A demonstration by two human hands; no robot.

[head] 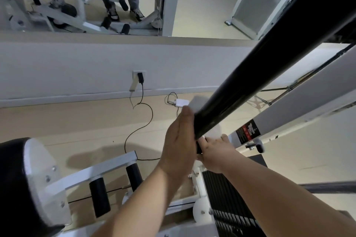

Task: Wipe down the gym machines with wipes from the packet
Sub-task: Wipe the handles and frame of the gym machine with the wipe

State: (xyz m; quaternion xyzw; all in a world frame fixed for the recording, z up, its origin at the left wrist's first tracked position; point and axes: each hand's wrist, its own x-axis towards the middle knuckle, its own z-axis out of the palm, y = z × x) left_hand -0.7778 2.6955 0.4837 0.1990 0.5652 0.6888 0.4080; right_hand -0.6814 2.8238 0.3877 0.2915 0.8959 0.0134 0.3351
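A thick black padded bar (pixel 269 48) of the gym machine slants from the upper right down to the middle of the view. A white wipe (pixel 214 131) is folded round its lower end, showing above and below the pad. My left hand (pixel 179 140) wraps round the bar from the left and holds the wipe against it. My right hand (pixel 213 152) grips the bar's lower tip from below, thumb beside the wipe. The packet of wipes is out of view.
The white machine frame (pixel 308 90) with a red and black warning label (pixel 248 131) runs to the right. A black weight stack (pixel 221 198) and foam rollers (pixel 99 196) lie below. Cables (pixel 142 117) and an adapter (pixel 181 102) lie by the wall socket (pixel 139 76). The mirror (pixel 200 0) shows a person's legs.
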